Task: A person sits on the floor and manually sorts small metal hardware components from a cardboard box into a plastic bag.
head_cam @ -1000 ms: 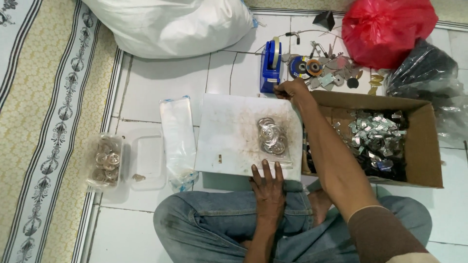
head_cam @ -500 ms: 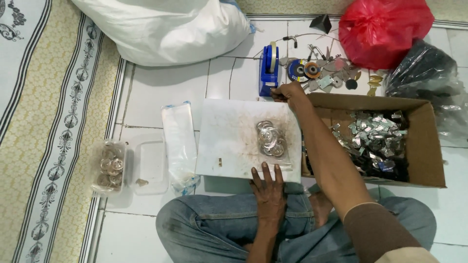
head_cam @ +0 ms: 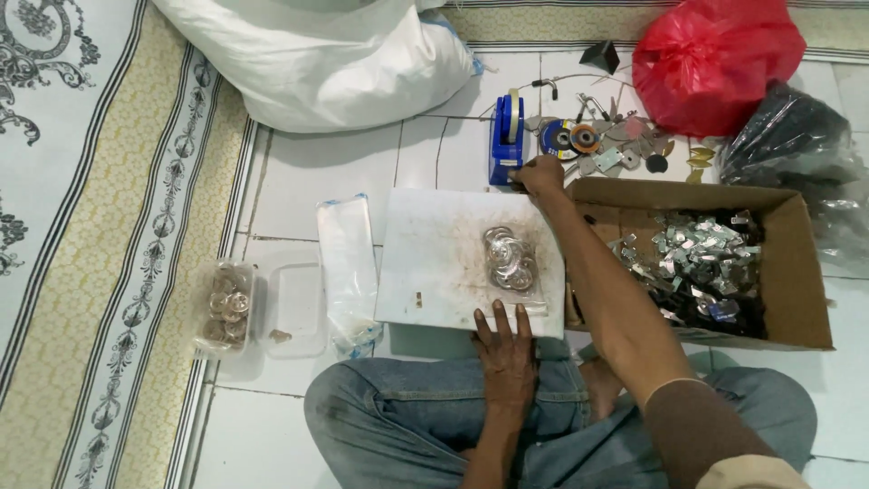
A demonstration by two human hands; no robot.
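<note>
Right hand stretched far, fingers curled at base of blue tape dispenser, seemingly touching it. Left hand flat, open, pressing near edge of white board.

a red bag, white sack and patterned rug lie around.

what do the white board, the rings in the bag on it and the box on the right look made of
White board: probably painted or laminated wood, flat, scuffed with brown stains. Bagged rings: shiny silvery metal in clear plastic. Box: brown cardboard, matte with folded flaps. The right hand reaches the blue tape dispenser.
</note>
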